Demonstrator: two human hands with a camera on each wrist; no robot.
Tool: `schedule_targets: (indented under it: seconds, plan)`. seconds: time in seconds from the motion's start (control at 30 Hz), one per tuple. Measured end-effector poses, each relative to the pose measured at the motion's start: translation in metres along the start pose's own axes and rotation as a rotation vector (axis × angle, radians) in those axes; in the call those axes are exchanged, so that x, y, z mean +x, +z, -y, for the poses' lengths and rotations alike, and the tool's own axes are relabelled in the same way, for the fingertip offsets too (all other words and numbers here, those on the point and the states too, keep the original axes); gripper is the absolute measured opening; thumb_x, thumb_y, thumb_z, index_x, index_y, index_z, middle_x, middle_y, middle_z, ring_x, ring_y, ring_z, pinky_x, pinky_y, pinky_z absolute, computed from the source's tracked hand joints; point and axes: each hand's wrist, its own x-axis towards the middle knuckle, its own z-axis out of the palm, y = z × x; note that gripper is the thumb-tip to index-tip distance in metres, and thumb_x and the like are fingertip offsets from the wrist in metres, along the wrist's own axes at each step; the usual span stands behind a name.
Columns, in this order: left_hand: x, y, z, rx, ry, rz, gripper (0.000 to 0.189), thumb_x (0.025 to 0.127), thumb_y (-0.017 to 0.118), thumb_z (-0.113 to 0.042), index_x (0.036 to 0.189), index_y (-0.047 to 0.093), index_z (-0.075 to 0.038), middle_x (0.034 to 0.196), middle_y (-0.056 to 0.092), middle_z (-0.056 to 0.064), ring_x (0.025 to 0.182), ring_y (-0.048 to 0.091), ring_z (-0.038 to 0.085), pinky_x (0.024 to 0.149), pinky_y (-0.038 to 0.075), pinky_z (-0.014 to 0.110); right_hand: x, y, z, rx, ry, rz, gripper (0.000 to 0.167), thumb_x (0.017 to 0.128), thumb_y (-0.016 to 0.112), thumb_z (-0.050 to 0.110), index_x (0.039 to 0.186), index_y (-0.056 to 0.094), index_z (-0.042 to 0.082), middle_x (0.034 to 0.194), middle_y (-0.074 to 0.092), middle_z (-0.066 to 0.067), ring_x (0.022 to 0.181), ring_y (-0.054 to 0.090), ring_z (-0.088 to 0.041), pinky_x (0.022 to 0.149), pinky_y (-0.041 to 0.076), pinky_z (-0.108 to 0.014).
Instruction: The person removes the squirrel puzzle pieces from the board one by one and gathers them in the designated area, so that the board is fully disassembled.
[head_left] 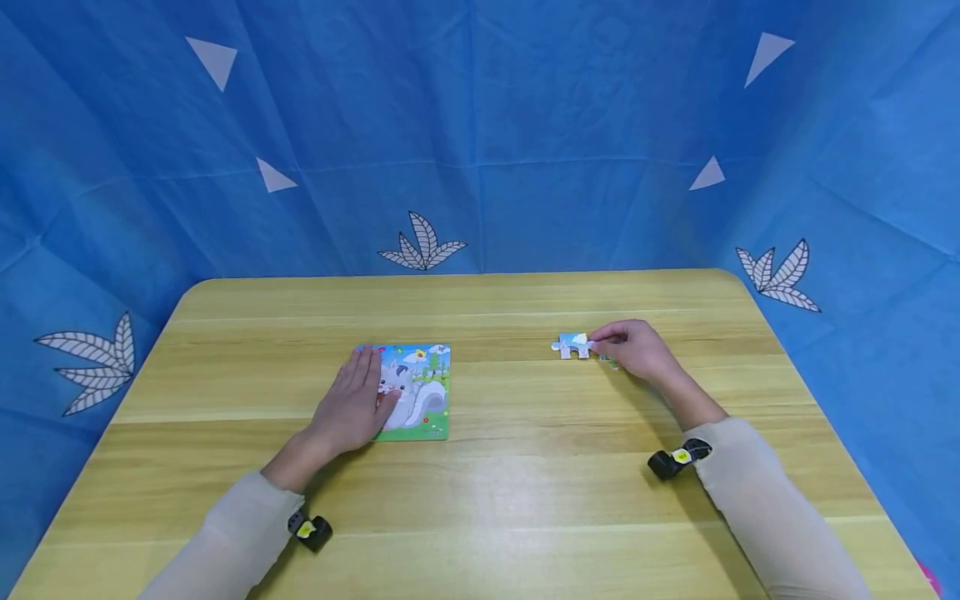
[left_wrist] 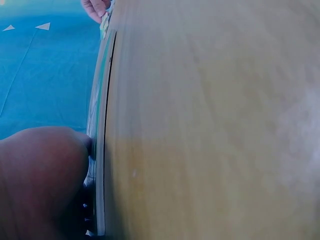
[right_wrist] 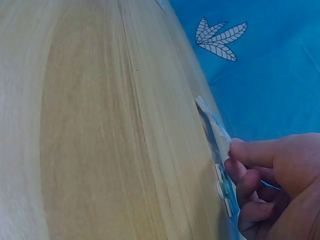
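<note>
A square puzzle [head_left: 433, 421] with a white squirrel picture lies left of the table's middle. My left hand [head_left: 347, 407] rests on its left part, fingers stretched out together and thumb on the picture. To the right, my right hand [head_left: 636, 350] pinches a blue-and-white puzzle piece [head_left: 573, 343] by its right end between thumb and finger. In the right wrist view this piece [right_wrist: 214, 121] is tilted, with its far end low near the table. A second puzzle piece [right_wrist: 223, 189] lies just under the hand, mostly covered by it in the head view.
The light wooden table [head_left: 487, 492] reaches back to a blue cloth [head_left: 480, 125] hung behind and at both sides, printed with leaves and triangles. A black wrist camera [head_left: 311, 532] sits on the left forearm, another wrist camera [head_left: 678, 458] on the right.
</note>
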Motion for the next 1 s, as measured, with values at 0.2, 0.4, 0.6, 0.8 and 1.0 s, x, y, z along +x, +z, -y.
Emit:
schedule_targets:
  seconds: [0.2,0.4,0.6,0.8,1.0]
  plan:
    - [0.0,0.0,0.0,0.0,0.001,-0.005,0.077,0.108,0.041,-0.038,0.156,0.012,0.015,0.165,0.007,0.032,0.154,0.003,0.045,0.123,0.012,0.057,-0.002,0.0,0.0,-0.02,-0.019,-0.005,0.023,0.101,0.066,0.017,0.117,0.075,0.003,0.119,0.07,-0.018,0.097,0.061,-0.026,0.079,0.047,-0.036]
    - [-0.001,-0.003,-0.003,0.024,-0.003,-0.004,0.075,0.109,0.042,-0.036,0.156,0.012,0.015,0.165,0.008,0.031,0.154,0.004,0.045,0.123,0.012,0.056,-0.001,-0.002,0.004,-0.02,-0.031,-0.035,0.031,0.105,0.06,0.023,0.122,0.072,0.001,0.111,0.072,-0.017,0.089,0.06,-0.025,0.073,0.045,-0.036]
    - [-0.001,-0.002,-0.001,0.009,-0.003,-0.008,0.075,0.109,0.041,-0.037,0.156,0.012,0.015,0.165,0.008,0.032,0.154,0.004,0.045,0.123,0.012,0.056,0.003,-0.004,0.023,0.024,-0.055,-0.024,0.035,0.107,0.056,0.027,0.127,0.069,0.001,0.11,0.071,-0.018,0.088,0.06,-0.029,0.071,0.047,-0.036]
    - [0.002,0.004,0.005,0.017,0.001,0.004,0.078,0.108,0.04,-0.04,0.157,0.01,0.013,0.166,0.005,0.03,0.154,0.001,0.044,0.123,0.011,0.057,0.01,0.008,0.048,0.109,-0.095,0.018,0.035,0.106,0.057,0.024,0.128,0.067,-0.001,0.112,0.068,-0.021,0.085,0.059,-0.034,0.071,0.05,-0.039]
    - [0.002,0.003,0.003,0.002,0.008,-0.016,0.077,0.108,0.042,-0.038,0.156,0.012,0.014,0.166,0.007,0.031,0.154,0.003,0.045,0.123,0.012,0.058,0.017,0.031,0.071,0.146,-0.152,0.057,0.032,0.105,0.06,0.021,0.126,0.069,-0.001,0.11,0.068,-0.022,0.08,0.061,-0.037,0.063,0.049,-0.037]
